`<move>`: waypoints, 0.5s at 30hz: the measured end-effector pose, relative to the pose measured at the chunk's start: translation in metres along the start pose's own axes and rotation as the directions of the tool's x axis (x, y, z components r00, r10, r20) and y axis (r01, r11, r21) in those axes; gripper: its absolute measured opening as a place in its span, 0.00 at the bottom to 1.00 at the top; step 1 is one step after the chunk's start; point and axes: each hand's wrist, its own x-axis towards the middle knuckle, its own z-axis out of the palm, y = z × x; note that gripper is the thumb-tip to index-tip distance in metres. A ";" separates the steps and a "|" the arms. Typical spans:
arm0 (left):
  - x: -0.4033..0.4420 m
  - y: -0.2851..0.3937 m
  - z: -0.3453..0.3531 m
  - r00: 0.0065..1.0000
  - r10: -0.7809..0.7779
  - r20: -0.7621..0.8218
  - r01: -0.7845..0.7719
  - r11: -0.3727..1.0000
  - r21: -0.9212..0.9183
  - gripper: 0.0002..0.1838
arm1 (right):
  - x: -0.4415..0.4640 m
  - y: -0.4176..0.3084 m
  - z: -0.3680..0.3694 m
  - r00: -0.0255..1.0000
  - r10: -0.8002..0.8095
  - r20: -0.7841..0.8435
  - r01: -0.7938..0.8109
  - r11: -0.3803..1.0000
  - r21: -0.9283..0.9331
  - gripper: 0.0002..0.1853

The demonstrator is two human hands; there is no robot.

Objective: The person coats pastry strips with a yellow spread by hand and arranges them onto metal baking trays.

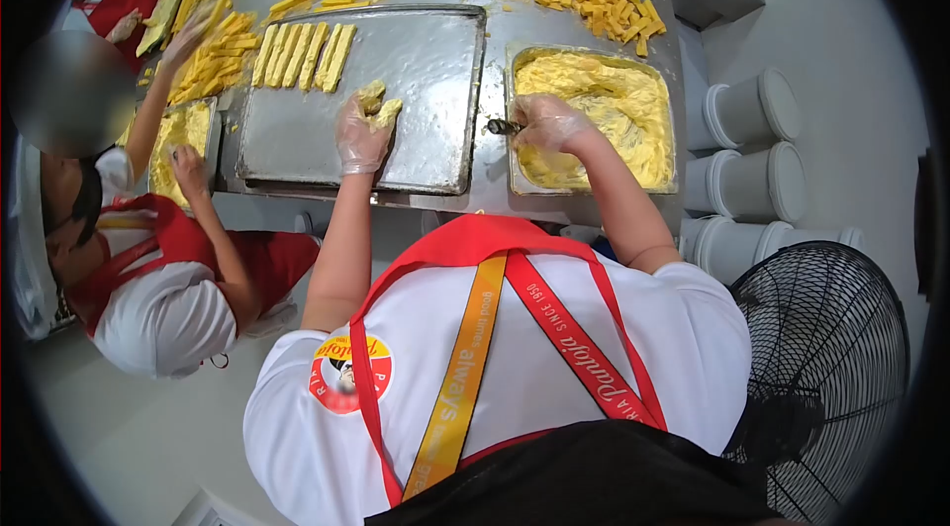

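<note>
My left hand point(364, 135), in a clear glove, is over the metal tray point(426, 61). Thick yellow cream coats its fingertips, and the fingers and thumb look apart. Beyond it, a row of cream-coated sticks point(302, 56) lies side by side at the tray's far left. My right hand point(549, 122), also gloved, is closed around a tool with a dark handle point(503, 127) whose end points left. The tool's working end is hidden. This hand is over the left side of a rectangular pan point(594, 188) of yellow cream point(633, 115).
Yellow sticks point(609, 9) are piled behind the pan, with more sticks and crumbs across the metal table point(495, 21). At left, a co-worker point(168, 269) reaches over another cream pan. White buckets point(742, 110) and a black fan point(821, 378) stand at right.
</note>
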 end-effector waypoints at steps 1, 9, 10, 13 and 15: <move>0.000 0.004 -0.001 1.000 -0.003 0.001 0.003 1.000 0.029 0.20 | 0.000 0.000 -0.002 1.000 -0.002 -0.022 0.003 1.000 0.024 0.18; 0.005 0.015 -0.004 1.000 -0.001 -0.023 0.004 0.991 0.133 0.20 | -0.007 0.014 -0.026 0.982 -0.041 -0.182 0.088 0.963 0.254 0.14; 0.006 0.017 -0.005 1.000 0.003 -0.024 0.001 0.988 0.156 0.20 | -0.005 0.016 -0.031 0.977 -0.044 -0.209 0.097 0.963 0.251 0.14; 0.009 0.019 -0.005 1.000 0.006 -0.019 -0.003 0.986 0.165 0.19 | 0.005 0.024 -0.046 0.960 0.010 -0.280 0.056 0.973 0.225 0.15; 0.010 0.020 -0.007 1.000 -0.002 -0.024 0.005 0.989 0.145 0.19 | 0.010 0.024 -0.058 0.931 0.008 -0.365 0.052 0.986 0.157 0.16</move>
